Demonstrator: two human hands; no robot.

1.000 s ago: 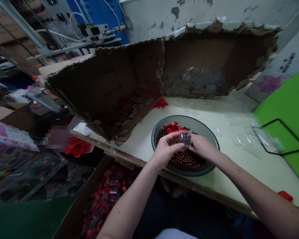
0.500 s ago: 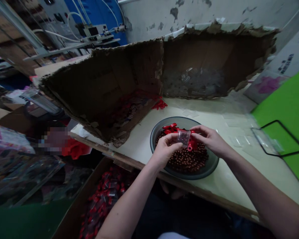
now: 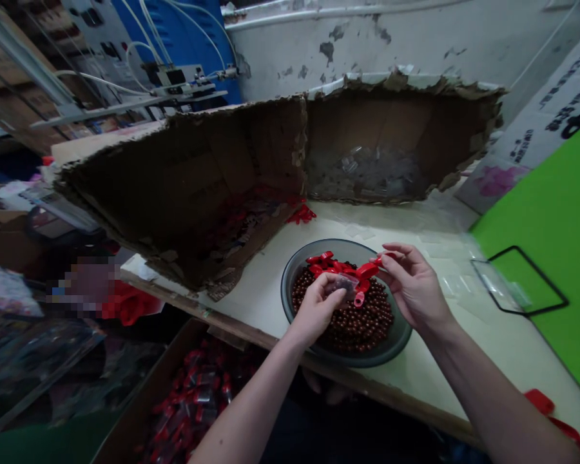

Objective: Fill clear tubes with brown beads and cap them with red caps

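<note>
Over a grey bowl (image 3: 386, 348) of brown beads (image 3: 352, 325), at the lower middle of the frame, the left grip (image 3: 314, 309) was closed narrow on a small clear bag (image 3: 337, 286). The right grip (image 3: 413, 287) pinched the end of a red strip (image 3: 367, 270) between thumb and fingers, the strip reaching across to the bag. Other red strips (image 3: 319, 261) lay on the beads; the bowl sat on the bench (image 3: 444, 367).

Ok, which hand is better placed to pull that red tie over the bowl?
Probably the right hand: its fingers pinch the end of the red plastic tie, while the left hand is busy holding the small clear bag above the brown beads.
</note>
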